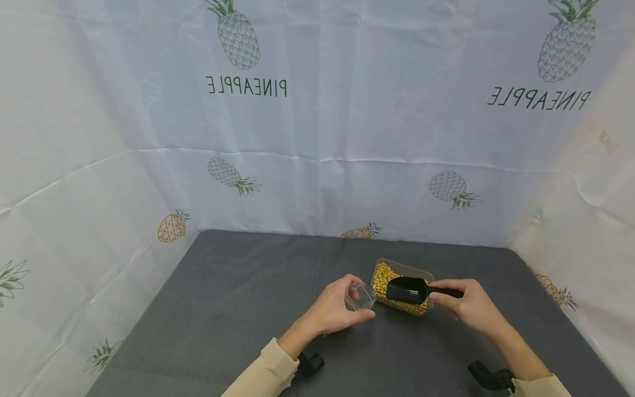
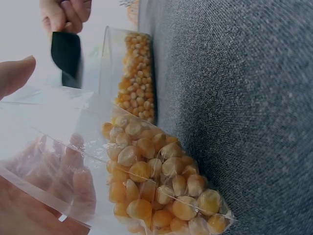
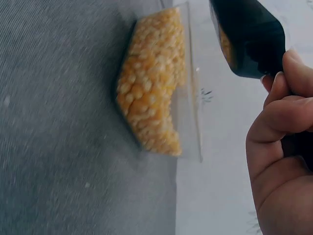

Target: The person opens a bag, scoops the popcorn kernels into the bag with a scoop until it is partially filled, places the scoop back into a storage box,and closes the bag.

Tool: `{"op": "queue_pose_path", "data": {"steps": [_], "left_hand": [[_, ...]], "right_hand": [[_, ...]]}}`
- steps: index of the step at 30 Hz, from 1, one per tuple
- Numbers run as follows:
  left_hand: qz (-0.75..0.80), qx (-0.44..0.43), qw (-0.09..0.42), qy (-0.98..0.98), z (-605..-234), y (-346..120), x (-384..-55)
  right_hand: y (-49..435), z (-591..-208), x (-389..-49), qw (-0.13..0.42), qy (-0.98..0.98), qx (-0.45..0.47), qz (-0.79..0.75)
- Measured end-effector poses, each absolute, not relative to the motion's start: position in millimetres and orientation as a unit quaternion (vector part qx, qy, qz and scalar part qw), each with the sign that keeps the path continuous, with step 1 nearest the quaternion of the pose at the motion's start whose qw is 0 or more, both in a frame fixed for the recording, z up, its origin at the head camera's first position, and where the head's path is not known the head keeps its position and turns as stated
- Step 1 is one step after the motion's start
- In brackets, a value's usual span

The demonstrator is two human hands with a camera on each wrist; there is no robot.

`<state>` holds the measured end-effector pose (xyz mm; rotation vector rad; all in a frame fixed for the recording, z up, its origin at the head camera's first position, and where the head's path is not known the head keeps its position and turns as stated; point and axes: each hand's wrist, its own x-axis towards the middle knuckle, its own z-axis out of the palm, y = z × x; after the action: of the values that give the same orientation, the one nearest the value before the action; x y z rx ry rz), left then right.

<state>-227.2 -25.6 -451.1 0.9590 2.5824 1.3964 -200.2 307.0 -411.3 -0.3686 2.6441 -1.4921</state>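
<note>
A clear plastic bag with corn kernels in its lower part is held by my left hand. Through the film, that hand's fingers show behind the bag, while the thumb stands away from it. My right hand grips a black scoop by its handle. The scoop is over a clear rectangular container of corn kernels, apart from the bag. Whether the scoop carries kernels I cannot tell. In the right wrist view, the kernels dip lower at one side of the container.
A dark grey cloth-covered table lies beneath everything. White curtains printed with pineapples enclose its back and sides. Black wrist mounts stick out near both sleeves.
</note>
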Motion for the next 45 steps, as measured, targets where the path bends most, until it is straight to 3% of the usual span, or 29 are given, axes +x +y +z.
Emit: {"op": "queue_pose_path", "data": {"steps": [20, 45], "left_hand": [[0.451, 0.309, 0.025, 0.837, -450, -25, -227], [0.455, 0.301, 0.033, 0.837, -449, -25, -225]], "right_hand": [[330, -412, -210, 0.047, 0.893, -0.101, -0.436], [306, -410, -210, 0.037, 0.937, -0.083, -0.336]]}}
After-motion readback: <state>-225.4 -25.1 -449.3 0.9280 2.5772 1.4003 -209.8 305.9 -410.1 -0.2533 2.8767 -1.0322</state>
